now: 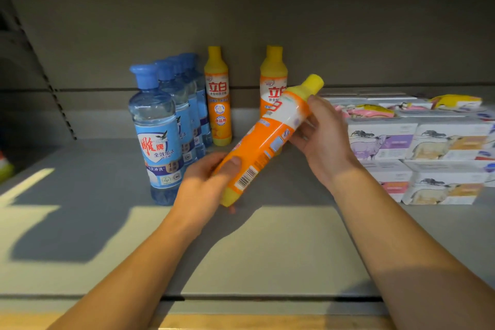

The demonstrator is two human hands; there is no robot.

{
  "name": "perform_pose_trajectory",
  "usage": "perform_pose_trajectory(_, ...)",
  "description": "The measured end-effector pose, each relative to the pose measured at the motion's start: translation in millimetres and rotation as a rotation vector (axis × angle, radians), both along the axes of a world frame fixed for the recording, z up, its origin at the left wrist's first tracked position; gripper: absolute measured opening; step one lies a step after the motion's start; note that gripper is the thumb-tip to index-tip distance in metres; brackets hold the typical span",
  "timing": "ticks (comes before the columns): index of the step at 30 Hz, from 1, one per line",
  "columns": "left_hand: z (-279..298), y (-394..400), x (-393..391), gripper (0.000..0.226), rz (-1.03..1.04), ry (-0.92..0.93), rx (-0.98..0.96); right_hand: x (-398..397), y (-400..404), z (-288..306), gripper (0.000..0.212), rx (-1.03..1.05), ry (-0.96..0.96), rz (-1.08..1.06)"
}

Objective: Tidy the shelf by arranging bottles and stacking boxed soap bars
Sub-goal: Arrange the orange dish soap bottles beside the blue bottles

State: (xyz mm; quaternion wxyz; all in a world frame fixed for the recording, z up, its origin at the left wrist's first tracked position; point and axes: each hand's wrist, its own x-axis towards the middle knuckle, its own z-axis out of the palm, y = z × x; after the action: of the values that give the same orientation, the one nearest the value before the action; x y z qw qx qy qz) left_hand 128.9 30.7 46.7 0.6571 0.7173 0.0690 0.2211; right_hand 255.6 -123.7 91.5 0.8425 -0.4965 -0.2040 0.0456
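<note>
An orange and yellow detergent bottle (265, 139) hangs tilted above the shelf, cap pointing up to the right. My left hand (206, 182) grips its base, thumb over the label near the barcode. My right hand (318, 134) holds its upper part below the yellow cap. Two more orange bottles stand upright at the back: one (218, 99) beside the blue row, the other (272, 80) partly hidden behind the held bottle. A row of several clear blue bottles (158, 131) stands at the left. Boxed soap bars (417, 158) are stacked at the right.
The grey shelf board (93, 195) stretches left and forward, lit by a bright patch near its front edge. Loose pink and yellow soap packets (369, 111) lie on top of the box stacks. A perforated upright (51, 86) runs along the back wall at the left.
</note>
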Motion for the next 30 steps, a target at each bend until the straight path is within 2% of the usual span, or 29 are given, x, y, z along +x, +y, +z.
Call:
perform_pose_trajectory(2,3,1,-1,0.043,-0.212,0.104,-0.356,0,1,-1,0.024,0.038,0.027,0.153)
perform_pose_trajectory(4,6,2,-5,0.05,-0.445,0.257,-0.556,-1,2,-2,0.037,0.047,0.043,0.261)
perform_pose_trajectory(7,6,8,-6,0.063,-0.725,0.372,-0.671,-2,4,-5,0.034,0.049,0.024,0.354)
perform_pose_trajectory(10,3,11,-4,0.067,-0.819,0.387,-0.661,-2,6,-10,0.025,0.046,-0.001,0.341)
perform_pose_trajectory(13,2,9,-1,0.065,-0.748,0.378,-0.615,-2,5,-9,0.035,-0.016,-0.056,0.225)
perform_pose_trajectory(16,1,3,3,0.058,-0.459,0.322,-0.556,-1,3,-8,0.04,-0.075,-0.126,0.084)
perform_pose_trajectory(18,-2,2,5,0.047,-0.298,0.202,-0.45,-1,3,-7,0.04,-0.078,-0.163,-0.027)
perform_pose_trajectory(21,-5,-3,4,0.036,-0.106,0.044,-0.028,-2,5,-6,0.055,-0.107,-0.188,-0.197)
perform_pose_trajectory(23,-7,-6,4,0.046,0.022,0.022,0.268,-3,7,-7,0.06,-0.152,-0.199,-0.268)
perform_pose_trajectory(25,-9,-9,5,0.059,0.084,0.005,0.408,-5,9,-7,0.054,-0.195,-0.225,-0.311)
perform_pose_trajectory(26,-9,-9,5,0.061,0.083,-0.008,0.415,-6,10,-7,0.054,-0.219,-0.238,-0.324)
perform_pose_trajectory(28,-8,-7,3,0.057,0.006,-0.027,0.313,-7,9,-7,0.054,-0.265,-0.249,-0.326)
perform_pose_trajectory(30,-6,-3,-1,0.049,-0.174,0.023,0.061,-6,7,-5,0.047,-0.272,-0.222,-0.264)
